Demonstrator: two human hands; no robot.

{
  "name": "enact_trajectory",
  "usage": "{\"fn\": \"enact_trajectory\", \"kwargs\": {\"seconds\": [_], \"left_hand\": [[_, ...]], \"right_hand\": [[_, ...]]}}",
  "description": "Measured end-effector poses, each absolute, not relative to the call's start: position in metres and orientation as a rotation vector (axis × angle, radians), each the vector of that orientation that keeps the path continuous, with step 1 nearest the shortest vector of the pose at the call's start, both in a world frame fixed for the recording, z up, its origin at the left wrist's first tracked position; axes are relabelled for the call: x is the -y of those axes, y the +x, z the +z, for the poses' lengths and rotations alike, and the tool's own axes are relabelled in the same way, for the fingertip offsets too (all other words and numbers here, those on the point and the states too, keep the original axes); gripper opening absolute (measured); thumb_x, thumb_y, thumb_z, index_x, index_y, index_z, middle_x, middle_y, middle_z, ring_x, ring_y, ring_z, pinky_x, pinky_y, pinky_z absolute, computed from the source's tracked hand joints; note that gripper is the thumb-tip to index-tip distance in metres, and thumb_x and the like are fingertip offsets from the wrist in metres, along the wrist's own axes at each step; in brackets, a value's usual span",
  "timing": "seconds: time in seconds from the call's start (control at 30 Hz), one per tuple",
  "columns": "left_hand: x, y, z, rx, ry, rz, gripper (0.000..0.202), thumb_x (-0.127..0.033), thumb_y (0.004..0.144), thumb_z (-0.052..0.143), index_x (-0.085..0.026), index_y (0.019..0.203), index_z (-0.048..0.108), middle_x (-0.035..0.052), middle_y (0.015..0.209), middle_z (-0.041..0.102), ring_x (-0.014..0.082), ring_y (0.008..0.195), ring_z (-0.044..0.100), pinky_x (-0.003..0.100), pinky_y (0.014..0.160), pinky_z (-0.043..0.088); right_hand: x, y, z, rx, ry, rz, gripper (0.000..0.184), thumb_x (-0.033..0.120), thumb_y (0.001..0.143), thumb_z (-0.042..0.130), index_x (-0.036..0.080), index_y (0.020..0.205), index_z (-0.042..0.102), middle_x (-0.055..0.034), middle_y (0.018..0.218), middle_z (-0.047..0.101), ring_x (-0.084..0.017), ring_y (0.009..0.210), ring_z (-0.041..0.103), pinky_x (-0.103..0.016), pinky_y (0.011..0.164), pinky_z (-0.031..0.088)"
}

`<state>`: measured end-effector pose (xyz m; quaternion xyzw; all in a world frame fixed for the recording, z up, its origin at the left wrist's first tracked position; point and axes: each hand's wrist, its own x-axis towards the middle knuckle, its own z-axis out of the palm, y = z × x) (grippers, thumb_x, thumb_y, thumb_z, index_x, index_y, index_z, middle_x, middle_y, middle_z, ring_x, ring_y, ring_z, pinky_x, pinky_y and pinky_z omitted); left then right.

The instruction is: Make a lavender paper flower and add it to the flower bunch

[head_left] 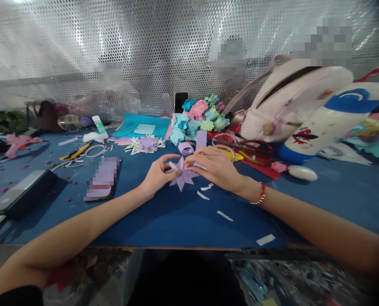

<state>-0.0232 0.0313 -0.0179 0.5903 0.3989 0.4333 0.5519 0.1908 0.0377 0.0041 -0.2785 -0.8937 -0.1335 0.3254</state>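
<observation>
A lilac paper flower [182,176] with pointed petals is between my two hands, low over the blue table. My left hand [159,173] grips its left side, thumb and fingers pinching a petal. From the right, my right hand [219,166] reaches over the flower with fingers closed on its right petals; the fingertips are partly hidden. A red and white bracelet [262,193] circles the right wrist. Just behind the flower lies a curled lilac paper strip [186,148], with a flat lilac paper strip [201,139] beside it.
Paper scraps [224,216] are scattered near the front edge. To the left lie a phone [103,178], a box cutter [76,151] and a dark power bank [23,191]. Folded paper flowers [197,109] pile up behind. A white-blue bottle [329,123] and a pale backpack [272,106] stand right.
</observation>
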Motion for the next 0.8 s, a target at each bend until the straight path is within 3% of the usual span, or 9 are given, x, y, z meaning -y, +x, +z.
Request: {"fn": "enact_trajectory", "kwargs": {"seconds": [0.23, 0.57, 0.8], "left_hand": [[-0.0298, -0.0224, -0.0154, -0.979, 1.375, 1.019, 0.058, -0.023, 0.071, 0.077, -0.016, 0.125, 0.057, 0.0015, 0.077, 0.068, 0.0139, 0.066, 0.062, 0.024, 0.063, 0.046], [-0.0302, -0.0221, -0.0148, -0.977, 1.361, 1.003, 0.06, -0.022, 0.069, 0.078, -0.016, 0.125, 0.057, -0.0014, 0.069, 0.064, 0.0133, 0.06, 0.06, 0.023, 0.057, 0.043], [-0.0325, -0.0234, -0.0156, -0.959, 1.367, 0.984, 0.062, -0.023, 0.069, 0.079, -0.016, 0.126, 0.057, 0.001, 0.074, 0.067, 0.0135, 0.063, 0.061, 0.024, 0.06, 0.044]], "right_hand": [[-0.0359, 0.1862, 0.0037, 2.354, -0.735, -0.191, 0.01, 0.025, 0.098, 0.055, 0.021, 0.103, 0.062, -0.0059, 0.091, 0.068, -0.02, 0.088, 0.064, -0.032, 0.076, 0.049], [-0.0345, 0.1835, 0.0071, 2.442, -0.751, -0.05, 0.009, 0.021, 0.098, 0.05, 0.018, 0.102, 0.058, -0.0101, 0.098, 0.064, -0.022, 0.091, 0.062, -0.034, 0.077, 0.052], [-0.036, 0.1844, 0.0085, 2.509, -0.705, -0.046, 0.014, 0.022, 0.101, 0.043, 0.017, 0.105, 0.055, -0.011, 0.1, 0.059, -0.022, 0.091, 0.06, -0.035, 0.077, 0.052]]}}
